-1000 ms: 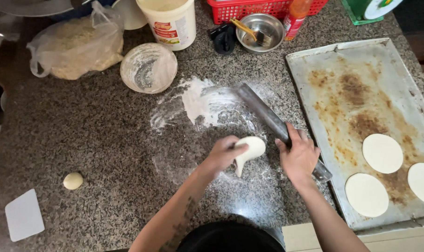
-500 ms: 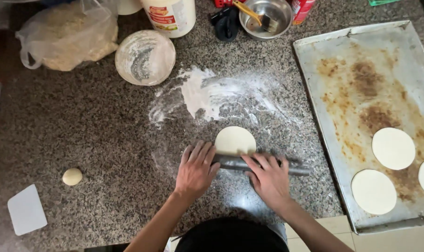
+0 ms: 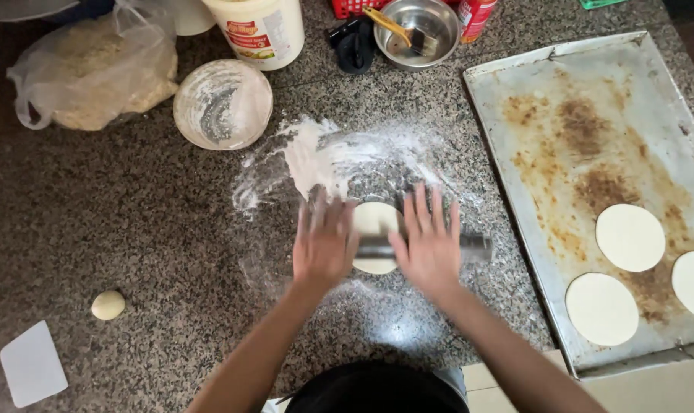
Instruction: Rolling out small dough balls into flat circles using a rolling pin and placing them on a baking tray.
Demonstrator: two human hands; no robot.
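Under my palms: left hand [image 3: 324,245] and right hand [image 3: 431,243] lie flat, fingers spread, pressing the metal rolling pin [image 3: 469,246]; neither closes around anything.
Dough disc: pale round [image 3: 374,220] on the floured granite counter [image 3: 133,229] between my hands, partly beneath the pin.
Handling: I judge the dough soft, light and stretchy, likely to tear or stick if pinched, so best lifted from its edge with floured fingertips; the pin looks stiff, smooth and slippery, best driven near both ends.
Left of me: a dough ball [image 3: 108,304] and white scraper [image 3: 32,362], well apart.
Right of me: baking tray [image 3: 561,92] with three rolled rounds.
Change: half a second ago the disc lay clear beyond the pin; now the pin sits across it and my hands are farther forward.
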